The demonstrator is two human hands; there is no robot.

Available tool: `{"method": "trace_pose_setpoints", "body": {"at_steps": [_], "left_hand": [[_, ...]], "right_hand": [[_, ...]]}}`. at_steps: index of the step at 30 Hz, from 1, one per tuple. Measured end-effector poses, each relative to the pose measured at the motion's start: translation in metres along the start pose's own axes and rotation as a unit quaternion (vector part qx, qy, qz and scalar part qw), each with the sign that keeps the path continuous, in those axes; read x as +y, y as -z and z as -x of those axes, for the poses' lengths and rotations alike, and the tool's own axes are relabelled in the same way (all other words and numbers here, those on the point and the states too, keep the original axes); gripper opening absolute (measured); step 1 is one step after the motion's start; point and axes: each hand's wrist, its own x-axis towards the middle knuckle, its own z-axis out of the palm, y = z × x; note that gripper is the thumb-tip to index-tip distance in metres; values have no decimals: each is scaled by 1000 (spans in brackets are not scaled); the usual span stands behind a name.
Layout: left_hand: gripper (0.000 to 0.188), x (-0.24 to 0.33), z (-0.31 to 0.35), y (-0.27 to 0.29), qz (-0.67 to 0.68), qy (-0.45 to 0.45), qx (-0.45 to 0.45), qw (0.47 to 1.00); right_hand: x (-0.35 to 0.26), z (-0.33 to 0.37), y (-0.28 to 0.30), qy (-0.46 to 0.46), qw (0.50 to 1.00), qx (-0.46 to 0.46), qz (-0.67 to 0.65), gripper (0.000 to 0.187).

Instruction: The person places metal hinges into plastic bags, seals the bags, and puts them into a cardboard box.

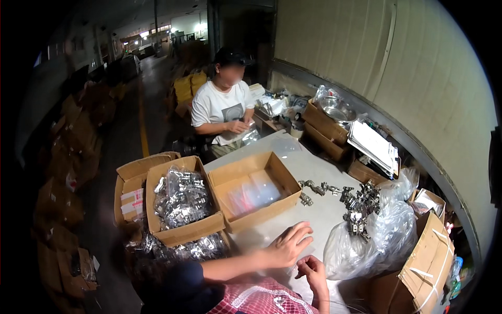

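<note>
My left hand (287, 244) lies flat with fingers spread on a clear plastic bag (266, 235) on the grey table (319, 172). My right hand (312, 271) is close beside it, fingers curled and pinching the bag's edge. Just beyond sits an open cardboard box (253, 191) with clear bags inside. A pile of metal hinges (358, 206) lies to the right, spilling from a large clear plastic sack (366, 240).
An open carton of bagged metal parts (180, 199) stands at the left, another carton (133, 191) beside it. A person in a white shirt (222, 107) sits at the table's far end handling a bag. Boxes, a steel bowl (337, 109) and papers (374, 144) line the wall.
</note>
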Motion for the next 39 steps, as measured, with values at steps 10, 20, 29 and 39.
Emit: {"method": "trace_pose_setpoints", "body": {"at_steps": [10, 20, 29, 39], "left_hand": [[34, 14, 61, 28, 324, 255, -263, 873], [17, 25, 62, 6, 229, 252, -92, 936], [11, 1, 58, -22, 29, 82, -161, 983], [13, -77, 54, -54, 24, 384, -235, 893]], "right_hand": [[-23, 27, -27, -44, 993, -105, 31, 11], [8, 18, -29, 212, 948, 121, 206, 13], [-18, -22, -19, 311, 821, 25, 479, 66], [-10, -88, 60, 181, 928, 141, 294, 34]]}}
